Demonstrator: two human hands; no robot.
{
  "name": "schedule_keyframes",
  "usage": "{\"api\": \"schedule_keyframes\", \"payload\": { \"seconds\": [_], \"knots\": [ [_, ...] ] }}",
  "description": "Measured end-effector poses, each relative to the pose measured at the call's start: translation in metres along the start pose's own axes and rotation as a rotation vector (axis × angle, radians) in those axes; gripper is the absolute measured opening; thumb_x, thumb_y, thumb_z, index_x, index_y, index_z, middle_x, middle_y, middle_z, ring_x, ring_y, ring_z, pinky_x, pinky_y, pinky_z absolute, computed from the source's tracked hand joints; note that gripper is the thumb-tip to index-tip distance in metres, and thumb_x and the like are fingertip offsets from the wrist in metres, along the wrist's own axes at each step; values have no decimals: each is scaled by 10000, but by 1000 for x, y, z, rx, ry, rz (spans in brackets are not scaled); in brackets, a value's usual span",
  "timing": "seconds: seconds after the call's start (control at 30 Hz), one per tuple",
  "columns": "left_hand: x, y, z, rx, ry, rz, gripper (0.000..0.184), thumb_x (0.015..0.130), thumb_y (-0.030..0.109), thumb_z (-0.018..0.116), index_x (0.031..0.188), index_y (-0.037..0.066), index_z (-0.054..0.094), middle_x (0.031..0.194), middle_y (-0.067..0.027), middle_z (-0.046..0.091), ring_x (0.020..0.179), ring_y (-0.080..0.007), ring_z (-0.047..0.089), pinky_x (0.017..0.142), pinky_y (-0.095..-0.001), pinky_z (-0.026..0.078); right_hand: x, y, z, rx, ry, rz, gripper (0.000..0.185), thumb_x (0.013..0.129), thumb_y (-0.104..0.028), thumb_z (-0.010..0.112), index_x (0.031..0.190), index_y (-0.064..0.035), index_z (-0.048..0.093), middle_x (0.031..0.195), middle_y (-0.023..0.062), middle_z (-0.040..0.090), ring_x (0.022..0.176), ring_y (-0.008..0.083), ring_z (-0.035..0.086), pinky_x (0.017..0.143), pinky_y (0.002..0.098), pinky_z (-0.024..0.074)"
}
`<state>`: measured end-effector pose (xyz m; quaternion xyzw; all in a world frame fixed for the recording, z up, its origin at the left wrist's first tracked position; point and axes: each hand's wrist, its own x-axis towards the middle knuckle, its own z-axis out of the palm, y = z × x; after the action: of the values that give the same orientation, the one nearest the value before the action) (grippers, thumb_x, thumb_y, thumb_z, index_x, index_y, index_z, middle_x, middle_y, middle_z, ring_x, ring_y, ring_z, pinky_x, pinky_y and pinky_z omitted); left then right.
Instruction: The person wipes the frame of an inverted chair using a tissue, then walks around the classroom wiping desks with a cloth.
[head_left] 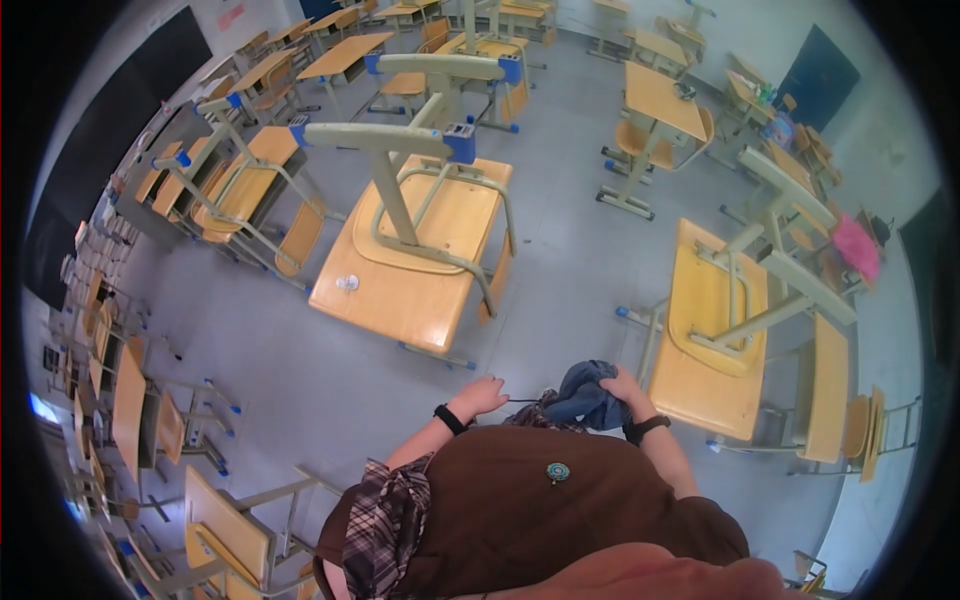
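Note:
My right hand (624,386) is closed on a bunched dark blue cloth (584,396) in front of my body. Patterned fabric shows beneath the bundle, partly hidden by my brown top. To the left, the fingers of my left hand (482,396) are pinched together at the end of a thin dark cord (522,400) that runs toward the cloth. Both wrists wear dark bands. A plaid cloth (385,525) hangs over my left arm.
Ahead stands a wooden desk (400,318) with an upturned chair (435,215) and a small clear item (347,283) on it. Close on my right is another desk (700,395) bearing an upturned chair. More desks and chairs surround the grey floor (560,290).

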<state>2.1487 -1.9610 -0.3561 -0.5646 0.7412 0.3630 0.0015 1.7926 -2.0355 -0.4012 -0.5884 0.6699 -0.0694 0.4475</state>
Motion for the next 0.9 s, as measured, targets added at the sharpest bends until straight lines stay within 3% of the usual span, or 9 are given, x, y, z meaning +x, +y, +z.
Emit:
{"api": "schedule_keyframes", "payload": {
  "seconds": [0.1, 0.2, 0.33, 0.5, 0.63, 0.7, 0.73, 0.77, 0.9],
  "knots": [
    [37, 9, -23, 1, -15, 59, 409, 810, 359, 491, 1038, 22, 532, 1053, -203, 536, 967, -359, 524, 798, -432, 438, 14, -13, -13, 10, 56, -3, 609, 584, -259, 643, 1109, 16, 503, 1018, 228, 584, 985, 340, 558, 855, 354, 430],
    [93, 18, -44, -13, -121, 138, 505, 829, 368, 478, 1163, -11, 471, 1121, -219, 512, 1025, -366, 496, 846, -407, 424, 16, -53, -53, 16, 156, -3, 572, 584, -248, 641, 1084, -3, 512, 997, 221, 590, 969, 337, 563, 843, 358, 434],
    [183, 40, -86, 77, -200, 283, 492, 835, 358, 472, 1149, -20, 486, 1089, -209, 542, 1002, -366, 514, 844, -412, 426, 53, -67, -110, 54, 337, -15, 517, 581, -248, 643, 1033, -26, 526, 973, 198, 597, 941, 340, 566, 817, 377, 442],
    [286, 92, -140, 293, -368, 342, 473, 842, 362, 462, 1127, -10, 520, 1042, -198, 575, 971, -360, 536, 840, -417, 429, 71, -90, -178, -76, 702, 6, 476, 566, -253, 651, 989, -63, 544, 929, 157, 598, 903, 325, 569, 774, 390, 448],
    [373, 102, -139, 247, -342, 481, 453, 840, 372, 461, 1081, -3, 543, 1036, -213, 579, 975, -363, 537, 827, -418, 434, 83, -96, -201, 39, 699, 118, 447, 569, -256, 650, 960, -62, 554, 920, 156, 599, 896, 327, 570, 775, 386, 448],
    [423, 88, -112, 245, -489, 504, 449, 839, 374, 458, 1050, -12, 547, 1019, -217, 583, 954, -368, 545, 816, -421, 433, 86, -104, -204, 41, 688, 141, 423, 573, -257, 647, 941, -64, 564, 915, 159, 598, 883, 330, 569, 772, 385, 449],
    [431, 93, -115, 246, -547, 544, 426, 837, 365, 443, 1006, -10, 554, 937, -212, 603, 885, -362, 564, 780, -424, 433, 87, -107, -206, 54, 648, 135, 453, 569, -246, 665, 954, -29, 564, 897, 195, 597, 877, 342, 578, 783, 369, 456],
    [447, 95, -115, 275, -740, 502, 421, 833, 361, 431, 1011, 0, 555, 900, -199, 611, 841, -344, 570, 759, -420, 432, 97, -96, -198, -2, 658, 129, 435, 565, -246, 667, 936, -41, 569, 902, 186, 596, 878, 335, 576, 784, 368, 454],
    [501, 74, -107, 315, -831, 596, 456, 842, 377, 430, 1037, -10, 572, 994, -186, 607, 908, -328, 568, 793, -399, 430, 117, -97, -190, -10, 570, 233, 464, 564, -300, 661, 965, -82, 578, 903, 152, 603, 898, 317, 570, 791, 386, 442]
  ]
}}
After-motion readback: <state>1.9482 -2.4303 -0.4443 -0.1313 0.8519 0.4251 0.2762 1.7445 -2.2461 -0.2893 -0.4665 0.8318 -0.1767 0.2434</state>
